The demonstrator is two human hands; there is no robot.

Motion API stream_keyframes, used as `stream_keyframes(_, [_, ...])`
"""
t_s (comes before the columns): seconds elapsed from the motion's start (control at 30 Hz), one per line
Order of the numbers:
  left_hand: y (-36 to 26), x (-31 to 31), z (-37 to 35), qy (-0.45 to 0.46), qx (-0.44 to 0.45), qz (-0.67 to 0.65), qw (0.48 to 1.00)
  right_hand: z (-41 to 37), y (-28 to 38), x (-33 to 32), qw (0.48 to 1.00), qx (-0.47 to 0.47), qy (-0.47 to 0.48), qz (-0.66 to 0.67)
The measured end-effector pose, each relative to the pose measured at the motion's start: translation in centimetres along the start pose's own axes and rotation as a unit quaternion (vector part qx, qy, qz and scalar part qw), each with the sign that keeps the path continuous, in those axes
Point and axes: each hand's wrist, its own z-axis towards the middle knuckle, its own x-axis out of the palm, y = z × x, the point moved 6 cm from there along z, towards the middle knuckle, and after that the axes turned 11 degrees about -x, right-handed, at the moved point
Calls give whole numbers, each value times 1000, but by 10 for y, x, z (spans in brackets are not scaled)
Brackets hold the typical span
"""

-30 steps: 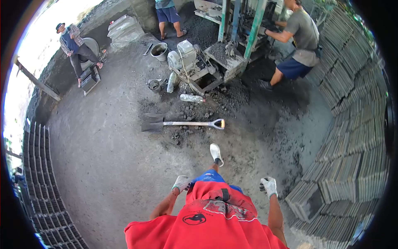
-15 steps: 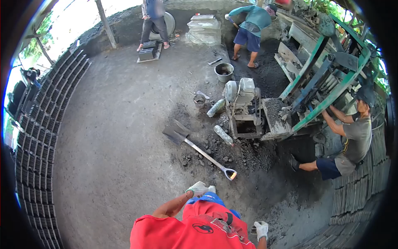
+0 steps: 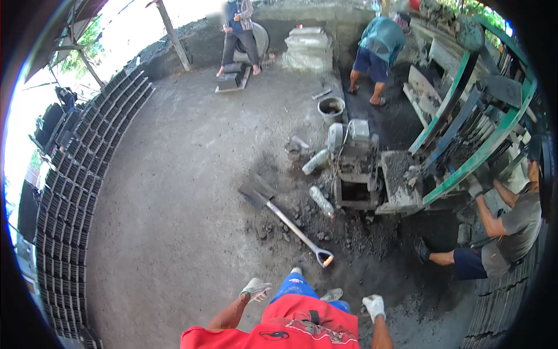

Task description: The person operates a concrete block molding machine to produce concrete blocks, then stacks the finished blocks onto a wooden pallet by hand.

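My left hand, in a white glove, is to the left of my blue trousers. Its fingers are apart, and nothing is in them. On the other side of my red shirt, my gloved right hand has its fingers curled in, with no object visible in it. A shovel lies on the ground ahead of my feet, its blade pointing away and its D-shaped handle towards me. Both hands are apart from it.
A motor and a green-framed machine stand right, with a person working there. Another person bends behind. Someone sits by dark tiles. A bucket, bottles and stacked racks surround the floor.
My view has shifted, so the surroundings sit farther right and lower. My left hand has swung outward to the left. My right hand's fingers have curled in. The shovel still lies on the ground.
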Motion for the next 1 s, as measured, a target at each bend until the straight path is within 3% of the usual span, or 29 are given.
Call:
stream_keyframes(0.07, [9, 25, 5, -48, 18, 90, 995, 43, 2, -21, 974, -109, -4, -198])
stream_keyframes(0.1, [16, 37, 24, -62, 37, 155, 985, 47, 43, -31, 968, -148, -53, -196])
stream_keyframes(0.13, [23, 45, 45, -44, 94, 187, 977, 59, 96, -28, 979, -120, -38, -160])
stream_keyframes(0.2, [77, 47, 68, 39, 120, 251, 960, 107, 47, -9, 989, -92, -37, -106])
stream_keyframes(0.23, [74, 49, 80, -2, 196, 306, 932, 114, 53, -3, 996, 59, -50, 44])
stream_keyframes(0.27, [35, 57, 116, -63, 302, 341, 888, 149, 31, 3, 997, 53, -31, 56])
stream_keyframes(0.3, [35, 53, 120, -32, 54, 83, 995, 174, 6, 17, 995, 71, -38, 62])
stream_keyframes(0.33, [21, 56, 125, -43, -52, -40, 997, 202, -6, 29, 995, 73, -60, 23])
stream_keyframes(0.37, [27, 53, 127, -57, -99, -67, 991, 233, -58, 51, 996, -26, -61, -60])
stream_keyframes(0.4, [22, 52, 148, -51, -92, -57, 993, 259, -49, 63, 982, -72, -76, -160])
stream_keyframes(0.47, [33, 55, 190, -47, -107, -66, 991, 305, -72, 94, 986, 29, -42, -161])
stream_keyframes(0.6, [63, 47, 265, -56, -161, -62, 983, 401, -121, 157, 980, 40, -66, -184])
stream_keyframes(0.67, [78, 41, 302, -70, -128, -72, 987, 446, -153, 190, 980, 77, -49, -177])
stream_keyframes(0.8, [129, 30, 362, -63, -137, -83, 985, 508, -218, 250, 973, 68, -129, -178])
stream_keyframes(0.83, [141, 22, 378, -73, -96, -12, 993, 523, -234, 266, 993, 58, -95, -48])
stream_keyframes(0.87, [139, 20, 383, -79, -107, -9, 991, 526, -238, 273, 975, 64, -191, -94])
stream_keyframes(0.93, [121, 22, 405, -91, -73, 50, 992, 547, -259, 303, 963, 153, -95, 199])
stream_keyframes(1.0, [118, 10, 408, -117, -97, 39, 988, 555, -266, 325, 969, 109, -93, 200])
